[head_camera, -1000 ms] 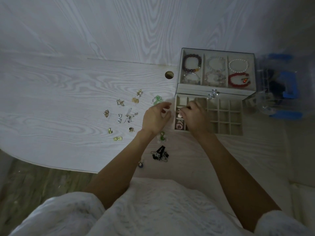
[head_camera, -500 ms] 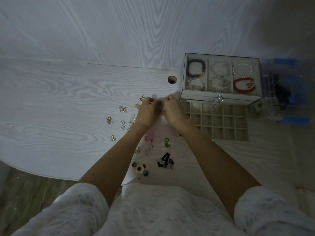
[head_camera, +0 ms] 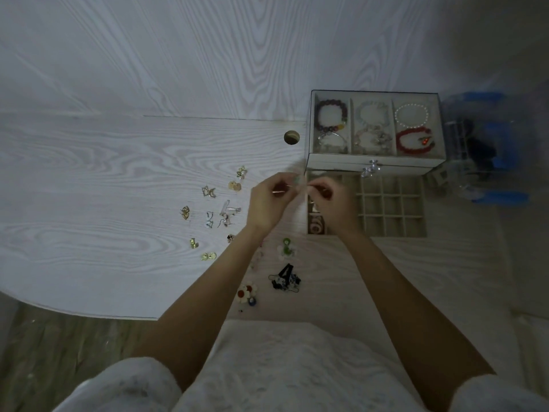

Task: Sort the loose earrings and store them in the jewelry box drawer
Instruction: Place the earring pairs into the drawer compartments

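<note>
Pinching a small pale-green earring (head_camera: 298, 182) between them, the left hand (head_camera: 269, 203) and right hand (head_camera: 332, 205) meet above the desk (head_camera: 89, 179), just in front of the box (head_camera: 375, 129). Both hands have their fingers curled in toward the earring; it is blurred, so its shape cannot be told.

The drawer (head_camera: 389, 205) stands pulled out from the box's base, its grid of small cells partly hidden under the right hand. A pink-and-white piece (head_camera: 316, 226) lies in a near-left cell. A clear knob (head_camera: 370, 169) sits on the box front above the drawer. Through the box's glass top show bracelets (head_camera: 413, 127) in three compartments.

Left of the hands, loose earrings (head_camera: 209, 215) lie scattered on the desk, gold and silver, well apart from one another. Nearer the person lie a green-and-white pair (head_camera: 286, 248), a black pair (head_camera: 285, 278) and a flower pair (head_camera: 246, 292) with red and blue.

A round hole (head_camera: 291, 137) in the desk sits just left of the box. A clear organiser (head_camera: 484, 150) with blue parts stands to the box's right.
</note>
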